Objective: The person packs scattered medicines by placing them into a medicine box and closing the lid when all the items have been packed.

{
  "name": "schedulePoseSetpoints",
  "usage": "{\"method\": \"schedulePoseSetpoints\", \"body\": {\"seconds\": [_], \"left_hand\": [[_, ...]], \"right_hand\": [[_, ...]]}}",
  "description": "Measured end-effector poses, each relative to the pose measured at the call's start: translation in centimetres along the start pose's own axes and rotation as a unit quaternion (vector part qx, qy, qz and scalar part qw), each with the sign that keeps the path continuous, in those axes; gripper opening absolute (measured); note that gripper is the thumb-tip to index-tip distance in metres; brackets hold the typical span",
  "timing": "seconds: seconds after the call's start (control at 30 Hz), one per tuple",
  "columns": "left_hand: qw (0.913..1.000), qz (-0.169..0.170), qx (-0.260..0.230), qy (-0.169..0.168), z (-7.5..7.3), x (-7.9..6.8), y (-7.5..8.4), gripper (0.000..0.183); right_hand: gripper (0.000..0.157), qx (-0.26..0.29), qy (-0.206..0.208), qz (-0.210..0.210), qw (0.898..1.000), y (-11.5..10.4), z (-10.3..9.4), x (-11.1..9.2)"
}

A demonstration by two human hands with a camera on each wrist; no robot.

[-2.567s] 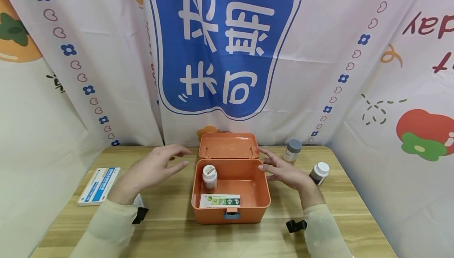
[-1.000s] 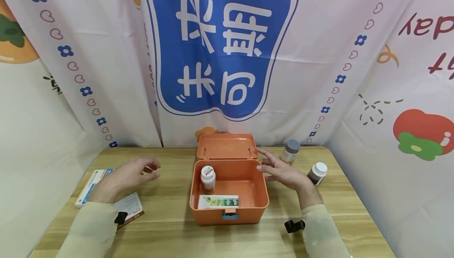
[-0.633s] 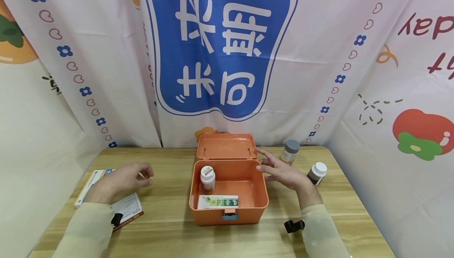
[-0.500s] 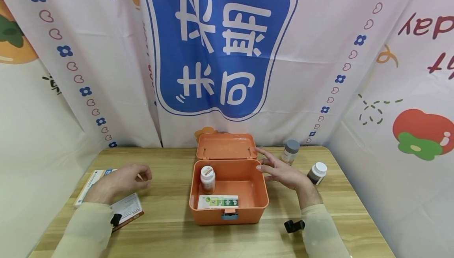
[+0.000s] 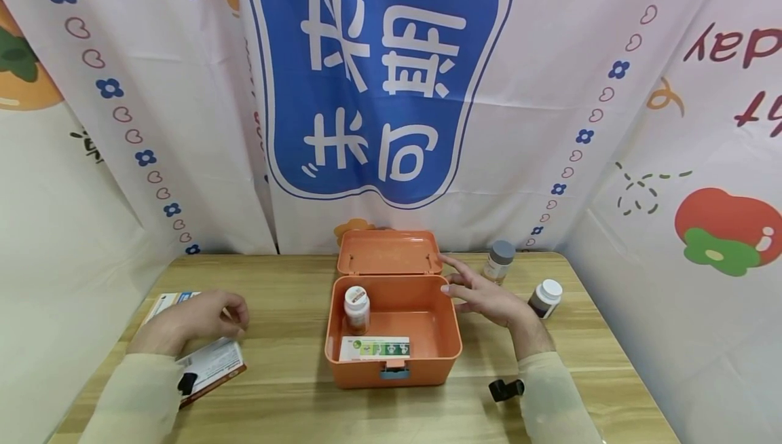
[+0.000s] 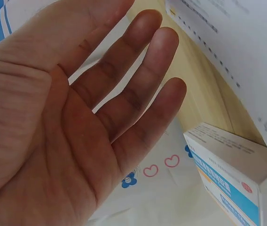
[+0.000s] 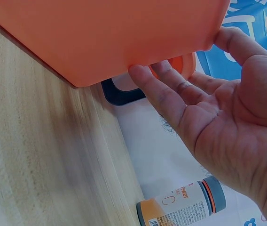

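My left hand (image 5: 198, 322) hovers over the left side of the table, above a white medicine box (image 5: 216, 362) with a brown edge. In the left wrist view its fingers are spread and relaxed, and nothing lies in the palm. My right hand (image 5: 489, 294) rests at the right rear corner of an orange storage box (image 5: 394, 373), whose lid (image 5: 391, 252) is tipped back. The thumb touches the rim; in the right wrist view the extended fingers reach the back edge. Inside the storage box are a white pill bottle (image 5: 357, 309) and a green-and-white carton (image 5: 375, 348).
A blue-and-white medicine box (image 6: 225, 179) lies at the far left, partly behind the left forearm. On the right stand a grey-capped bottle (image 5: 499, 261) and a white-capped dark bottle (image 5: 546, 298). A printed curtain (image 5: 391, 91) hangs along the table's back edge.
My left hand has moved left and down from beside the orange box to above the brown-edged medicine box, uncovering more of it. My right hand has stayed at the storage box.
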State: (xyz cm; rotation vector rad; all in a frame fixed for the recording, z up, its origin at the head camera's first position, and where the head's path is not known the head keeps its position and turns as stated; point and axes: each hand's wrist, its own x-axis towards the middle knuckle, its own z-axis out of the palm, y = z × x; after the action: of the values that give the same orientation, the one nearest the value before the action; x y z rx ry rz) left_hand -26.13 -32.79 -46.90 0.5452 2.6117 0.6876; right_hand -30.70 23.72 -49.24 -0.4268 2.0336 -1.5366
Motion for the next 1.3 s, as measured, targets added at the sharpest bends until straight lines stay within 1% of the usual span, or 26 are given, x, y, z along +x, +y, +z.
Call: {"method": "schedulePoseSetpoints", "body": {"seconds": [0.07,0.27,0.47,0.67,0.83,1.07,1.17,1.23,1.3], "left_hand": [[0.9999,-0.003,-0.013,-0.005,-0.05,-0.16,-0.27,0.016],[0.9980,-0.042,-0.045,-0.016,0.13,-0.34,-0.84,0.020],[0.9955,-0.072,-0.060,-0.012,0.49,-0.27,-1.05,0.021],[0.9954,-0.081,-0.051,-0.005,0.67,-0.28,-1.04,0.022],[0.9945,-0.099,-0.036,-0.001,0.82,-0.24,-0.83,0.021],[0.9961,-0.088,-0.011,-0.004,0.69,-0.30,-0.64,0.020],[0.9953,-0.094,-0.022,-0.006,0.64,-0.37,-0.52,0.019],[0.9954,-0.092,-0.027,-0.005,0.66,-0.44,-0.50,0.018],[0.9963,-0.081,-0.029,-0.003,0.70,-0.51,-0.53,0.017]], "right_hand": [[0.076,0.000,0.000,-0.001,1.000,-0.02,0.04,0.00],[0.076,0.000,0.002,-0.001,1.000,-0.13,0.14,-0.06],[0.076,0.001,0.003,-0.001,1.000,-0.16,0.22,-0.12],[0.077,0.002,0.003,-0.001,1.000,-0.08,0.14,-0.05],[0.077,-0.001,0.006,0.003,1.000,-0.10,0.15,-0.05],[0.076,-0.001,0.006,0.004,1.000,-0.01,0.14,-0.10],[0.076,-0.002,0.008,0.004,1.000,-0.02,0.15,-0.13],[0.076,0.000,0.008,0.007,1.000,-0.04,0.14,-0.14],[0.075,0.001,0.011,0.011,1.000,-0.04,0.13,-0.12]]}}
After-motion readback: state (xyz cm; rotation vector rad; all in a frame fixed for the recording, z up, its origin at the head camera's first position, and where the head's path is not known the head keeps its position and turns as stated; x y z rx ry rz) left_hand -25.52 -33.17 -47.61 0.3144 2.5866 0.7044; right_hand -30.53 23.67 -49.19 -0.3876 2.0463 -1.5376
